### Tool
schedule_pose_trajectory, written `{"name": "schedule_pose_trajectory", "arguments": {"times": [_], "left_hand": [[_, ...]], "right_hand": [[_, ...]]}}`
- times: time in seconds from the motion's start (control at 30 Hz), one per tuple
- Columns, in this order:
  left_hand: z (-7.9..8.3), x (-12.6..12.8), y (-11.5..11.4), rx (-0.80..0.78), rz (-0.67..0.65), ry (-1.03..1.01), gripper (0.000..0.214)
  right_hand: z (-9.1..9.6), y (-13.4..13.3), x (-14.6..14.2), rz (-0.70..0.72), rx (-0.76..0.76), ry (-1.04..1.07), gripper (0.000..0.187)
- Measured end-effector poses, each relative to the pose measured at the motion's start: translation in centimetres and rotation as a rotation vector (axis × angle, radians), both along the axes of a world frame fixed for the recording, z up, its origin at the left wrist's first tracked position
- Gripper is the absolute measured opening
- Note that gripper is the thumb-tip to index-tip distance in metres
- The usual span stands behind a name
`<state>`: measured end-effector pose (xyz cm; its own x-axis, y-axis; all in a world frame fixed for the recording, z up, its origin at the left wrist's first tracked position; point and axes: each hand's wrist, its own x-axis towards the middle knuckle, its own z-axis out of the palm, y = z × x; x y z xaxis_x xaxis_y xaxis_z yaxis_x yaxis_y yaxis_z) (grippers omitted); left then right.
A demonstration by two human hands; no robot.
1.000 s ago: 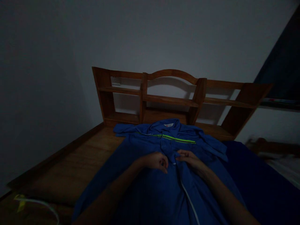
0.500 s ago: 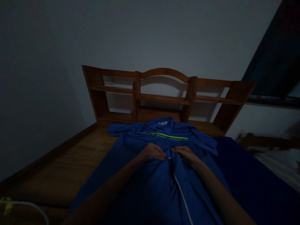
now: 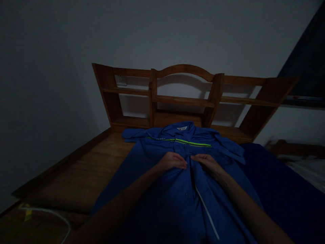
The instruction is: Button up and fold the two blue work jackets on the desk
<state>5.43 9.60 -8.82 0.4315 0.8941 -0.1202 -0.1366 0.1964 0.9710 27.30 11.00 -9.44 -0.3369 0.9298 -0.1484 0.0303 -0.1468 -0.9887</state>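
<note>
A blue collared work shirt (image 3: pixel 149 186) with yellow-green chest stripes lies spread out, its collar at the far end and a white label (image 3: pixel 182 128) inside the neck. My left hand (image 3: pixel 175 160) is closed on the left front edge, around mid-chest. Opposite it, my right hand (image 3: pixel 205 161) pinches the other front edge between thumb and fingers. A narrow gap separates the two edges. Below my hands the front hangs apart, and a white strip (image 3: pixel 207 210) runs down the right panel's inner side. Whether a button sits between my fingers is too dark to see.
A wooden headboard with shelves (image 3: pixel 182 99) stands against the wall behind the shirt. Bare bed boards (image 3: pixel 101 166) lie at left, with a white cord (image 3: pixel 50 210) at the lower left. Dark blue cloth (image 3: pixel 276 193) covers the right side.
The whole view has shifted, so the shirt and headboard appear further right and slightly higher. Both hands keep their hold on the front edges; the white bit between them no longer shows.
</note>
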Motion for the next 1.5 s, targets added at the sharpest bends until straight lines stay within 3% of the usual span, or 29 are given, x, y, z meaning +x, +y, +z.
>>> {"name": "schedule_pose_trajectory", "arguments": {"times": [0.37, 0.73, 1.0, 1.2, 1.5], "left_hand": [[0.2, -0.2, -0.1, 0.003, -0.002, -0.001, 0.049], [0.7, -0.2, -0.4, 0.042, -0.005, 0.028, 0.047], [0.6, -0.1, -0.4, 0.079, 0.002, 0.074, 0.042], [1.8, -0.5, -0.7, 0.134, -0.003, 0.129, 0.038], [2.0, -1.1, -0.6, 0.231, -0.031, 0.19, 0.038]], "right_hand": [[0.7, -0.9, -0.8, 0.094, 0.086, -0.037, 0.033], [0.9, -1.5, -0.9, 0.07, 0.149, -0.095, 0.035], [0.9, -1.3, -0.8, 0.105, 0.223, -0.124, 0.047], [1.4, -1.6, -1.1, 0.119, 0.318, -0.121, 0.027], [1.3, -1.9, -1.7, 0.039, 0.374, -0.185, 0.028]]}}
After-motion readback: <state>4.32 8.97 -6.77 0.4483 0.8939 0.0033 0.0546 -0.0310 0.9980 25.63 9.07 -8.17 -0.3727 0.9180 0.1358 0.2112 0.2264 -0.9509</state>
